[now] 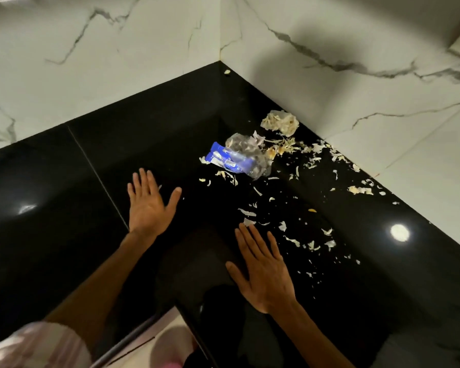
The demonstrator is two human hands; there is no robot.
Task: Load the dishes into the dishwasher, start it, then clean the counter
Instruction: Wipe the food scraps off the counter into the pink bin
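A: Both hands are hovering flat over the black counter (pixel 64 187): left hand (pixel 148 201) at frame centre, right hand (pixel 266 272) lower right of centre, fingers straight, apart, holding nothing.

B: And the mess?

A: Peel scraps (pixel 290 232) are lying scattered right of centre, a wrapper (pixel 239 158) and a clump (pixel 279 122) sitting above them near the marble wall (pixel 356 43).

B: So the counter-cleaning step is looking under way?

A: Seemingly. Next is probably calling for sweeping the scraps together; no dishwasher is showing.
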